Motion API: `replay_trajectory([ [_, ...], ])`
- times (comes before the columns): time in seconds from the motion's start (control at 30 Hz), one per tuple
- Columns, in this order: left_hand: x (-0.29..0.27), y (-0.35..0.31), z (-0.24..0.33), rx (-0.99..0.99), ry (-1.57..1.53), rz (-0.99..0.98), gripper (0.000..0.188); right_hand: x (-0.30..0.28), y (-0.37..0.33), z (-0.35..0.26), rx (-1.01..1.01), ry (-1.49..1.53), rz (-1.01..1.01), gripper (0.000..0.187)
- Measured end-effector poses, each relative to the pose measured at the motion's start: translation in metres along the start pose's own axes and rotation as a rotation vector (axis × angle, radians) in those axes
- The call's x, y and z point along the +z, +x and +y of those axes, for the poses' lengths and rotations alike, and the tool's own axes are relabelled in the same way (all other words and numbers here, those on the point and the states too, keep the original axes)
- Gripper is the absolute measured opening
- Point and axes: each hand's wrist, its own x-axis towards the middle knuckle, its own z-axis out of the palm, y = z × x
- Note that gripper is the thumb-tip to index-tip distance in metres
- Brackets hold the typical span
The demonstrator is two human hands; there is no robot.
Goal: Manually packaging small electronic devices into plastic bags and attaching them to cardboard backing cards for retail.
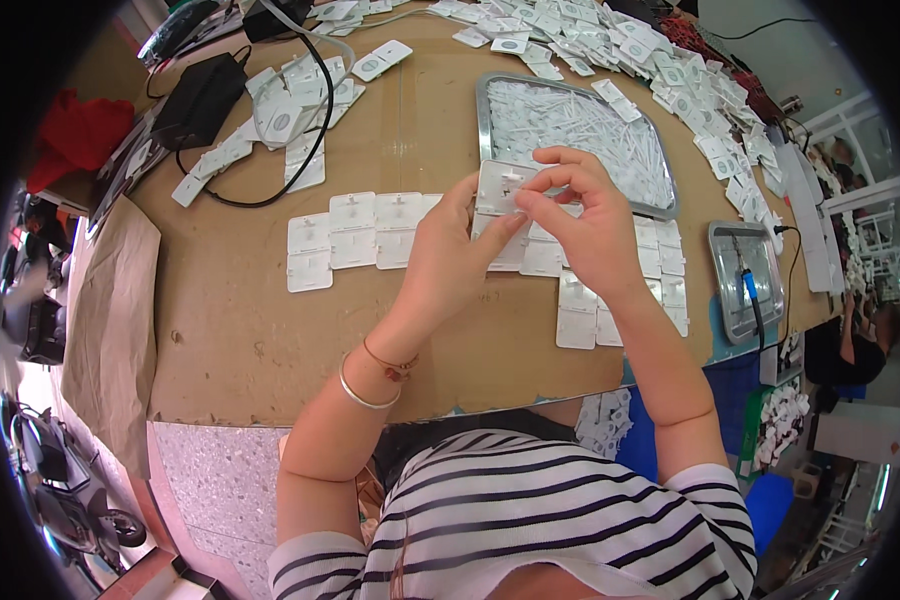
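My left hand grips a small white plastic plate by its left and lower edges, above the middle of the table. Small raised bits show on the plate's upper face. My right hand is at the plate's right side, thumb and index finger pinched together against it. Whatever sits between those fingertips is too small to make out. Beneath both hands, similar white plates lie in joined rows across the table, partly hidden by my hands and forearms.
Just beyond my hands stands a metal tray full of thin white plastic pieces. Many white plates are heaped at the far right. At right, a smaller tray holds a blue-handled soldering iron. A black adapter and looped cable lie far left.
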Motion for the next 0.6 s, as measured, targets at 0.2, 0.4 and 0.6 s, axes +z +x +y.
replay_trajectory([
  [0.2, -0.001, -0.002, 0.000, 0.034, 0.055, -0.017, 0.034, 0.009, -0.004, 0.005, 0.350, 0.353, -0.027, 0.012],
  [0.4, 0.001, -0.007, 0.005, 0.113, 0.223, -0.010, 0.029, 0.009, -0.007, -0.001, 0.414, 0.389, 0.028, 0.023],
  [0.6, -0.003, -0.014, 0.030, -0.006, 0.612, -0.136, 0.020, 0.002, -0.018, 0.004, 0.369, 0.240, 0.034, 0.024],
])
